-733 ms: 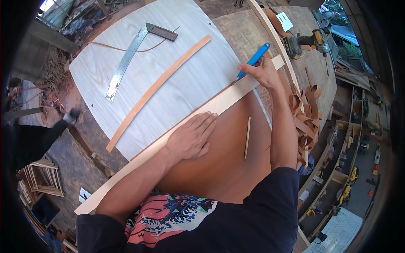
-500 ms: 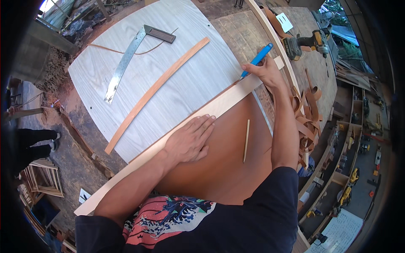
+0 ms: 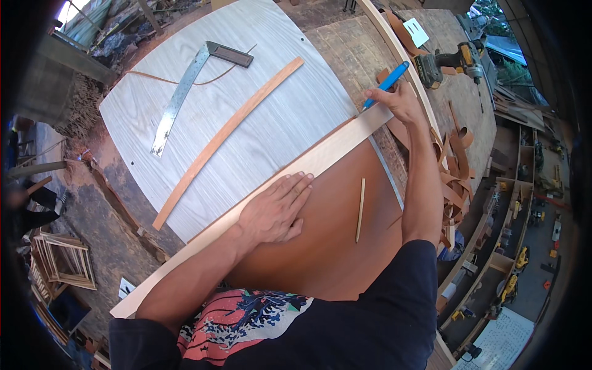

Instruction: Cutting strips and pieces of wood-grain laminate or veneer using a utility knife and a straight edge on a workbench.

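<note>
A long pale wooden straightedge [image 3: 336,143] runs diagonally across a brown sheet [image 3: 320,225], along its border with a light grey wood-grain panel [image 3: 271,117]. My left hand [image 3: 275,208] lies flat on the straightedge, fingers stretched out, pressing around its middle. At the far right end, my right hand [image 3: 404,105] grips a blue utility knife [image 3: 393,78]. The knife is tilted, its tip down by the straightedge's far edge. A thin pencil-like stick [image 3: 360,209] rests on the brown sheet. On the grey panel lie a metal try square [image 3: 179,102] and a narrow reddish-brown strip [image 3: 229,143].
A cordless drill [image 3: 453,65] lies at the far right of the worktable, beyond a curved wooden strip [image 3: 387,36]. Curled brown offcuts [image 3: 455,182] pile up right of my forearm. Shelves with tools [image 3: 505,246] stand farther right. Another person's dark-clothed legs [image 3: 40,206] show at left.
My right hand and the knife have shifted a little up and right along the straightedge. The left hand stays pressed in place. At the left, the other person has moved.
</note>
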Motion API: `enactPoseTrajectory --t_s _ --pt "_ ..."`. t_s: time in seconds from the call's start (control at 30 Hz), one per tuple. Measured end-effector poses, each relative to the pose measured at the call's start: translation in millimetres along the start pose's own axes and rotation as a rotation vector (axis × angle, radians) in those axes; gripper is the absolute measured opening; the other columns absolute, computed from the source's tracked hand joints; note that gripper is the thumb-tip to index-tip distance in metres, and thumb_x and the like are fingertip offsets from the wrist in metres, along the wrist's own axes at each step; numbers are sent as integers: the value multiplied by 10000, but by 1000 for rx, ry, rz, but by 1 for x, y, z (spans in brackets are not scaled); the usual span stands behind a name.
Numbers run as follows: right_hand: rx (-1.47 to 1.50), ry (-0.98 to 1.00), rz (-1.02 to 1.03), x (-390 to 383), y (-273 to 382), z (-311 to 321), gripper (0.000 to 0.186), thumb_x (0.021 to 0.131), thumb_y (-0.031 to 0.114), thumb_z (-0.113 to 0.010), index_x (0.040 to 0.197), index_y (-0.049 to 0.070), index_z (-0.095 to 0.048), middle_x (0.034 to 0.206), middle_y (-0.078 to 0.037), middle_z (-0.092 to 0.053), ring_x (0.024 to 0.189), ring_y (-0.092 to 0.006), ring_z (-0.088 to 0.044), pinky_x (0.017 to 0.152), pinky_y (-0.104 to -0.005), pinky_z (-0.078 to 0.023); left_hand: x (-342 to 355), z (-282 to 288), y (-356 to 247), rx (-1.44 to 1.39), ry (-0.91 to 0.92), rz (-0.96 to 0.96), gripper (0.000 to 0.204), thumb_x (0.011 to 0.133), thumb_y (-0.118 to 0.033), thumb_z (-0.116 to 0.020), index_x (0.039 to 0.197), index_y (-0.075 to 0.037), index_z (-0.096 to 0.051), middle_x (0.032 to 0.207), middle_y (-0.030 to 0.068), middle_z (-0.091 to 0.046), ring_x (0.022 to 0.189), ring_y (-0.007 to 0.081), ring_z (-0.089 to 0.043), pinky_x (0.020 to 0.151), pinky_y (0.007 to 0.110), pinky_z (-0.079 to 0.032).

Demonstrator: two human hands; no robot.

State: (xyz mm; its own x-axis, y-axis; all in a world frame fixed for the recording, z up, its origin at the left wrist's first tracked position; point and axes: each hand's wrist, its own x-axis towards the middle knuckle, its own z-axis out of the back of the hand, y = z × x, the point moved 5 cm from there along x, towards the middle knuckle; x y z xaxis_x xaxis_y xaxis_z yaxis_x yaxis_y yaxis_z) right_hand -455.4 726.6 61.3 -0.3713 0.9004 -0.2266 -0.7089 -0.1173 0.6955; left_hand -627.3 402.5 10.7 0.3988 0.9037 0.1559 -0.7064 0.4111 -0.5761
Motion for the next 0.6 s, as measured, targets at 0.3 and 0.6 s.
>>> enactPoseTrajectory --t_s 0.3,0.6 --pt "-30 -85 33 15 -17 18 415 758 339 -910 894 -4 -719 844 -83 -704 778 -173 -653 729 -339 -519 0 -2 -1 36 16 -17 710 863 -349 -647 1408 91 -532 1572 210 -460 1480 343 -409 1246 432 -327" --pt "430 -586 239 -104 -1 44 341 840 157 -889 1045 6 -663 971 -76 -703 869 -157 -669 769 -301 -546 -6 1 -1 104 -39 -52 718 865 -380 -666 1373 113 -546 1544 242 -479 1444 374 -436 1223 445 -349"
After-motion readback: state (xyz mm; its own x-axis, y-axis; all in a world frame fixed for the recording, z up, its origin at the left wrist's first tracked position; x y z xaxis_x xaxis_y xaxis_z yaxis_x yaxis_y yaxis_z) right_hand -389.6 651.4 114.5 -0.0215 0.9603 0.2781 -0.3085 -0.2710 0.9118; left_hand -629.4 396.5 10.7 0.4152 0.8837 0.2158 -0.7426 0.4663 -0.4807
